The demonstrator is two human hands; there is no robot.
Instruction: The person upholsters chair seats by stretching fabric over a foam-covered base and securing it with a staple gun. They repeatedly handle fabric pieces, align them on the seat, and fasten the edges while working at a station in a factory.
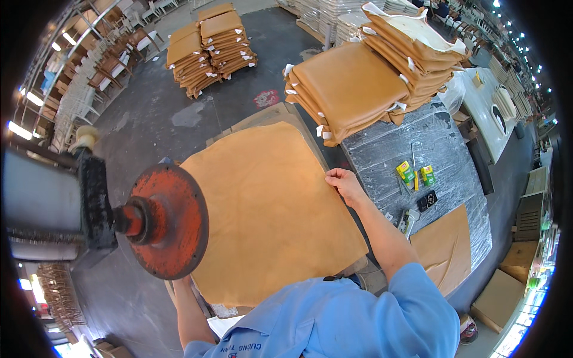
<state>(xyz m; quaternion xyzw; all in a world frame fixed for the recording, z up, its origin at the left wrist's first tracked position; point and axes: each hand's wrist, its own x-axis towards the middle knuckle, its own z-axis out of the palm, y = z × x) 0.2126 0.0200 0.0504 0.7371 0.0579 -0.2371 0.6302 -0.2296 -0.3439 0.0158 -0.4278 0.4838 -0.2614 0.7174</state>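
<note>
A large tan leather-like sheet (268, 209) lies spread out in front of me, its far edge rounded. At its right edge, my right hand (344, 182) has thumb and forefinger pinched together on the border. My left forearm reaches up along the sheet's lower left side. Most of my left hand (182, 283) is hidden behind a worn red disc (173, 221), so its fingers do not show. The disc is mounted on a dark machine arm (95, 200) and stands above the sheet's left part. Cardboard (289, 113) shows beneath the sheet's far side.
Right of me, a plastic-wrapped table (382, 152) carries stacked tan padded pieces (349, 86), small yellow-green boxes (406, 172), a black device (427, 201), a metal tool (408, 222) and another tan sheet (444, 247). More tan stacks (209, 48) stand on the floor beyond.
</note>
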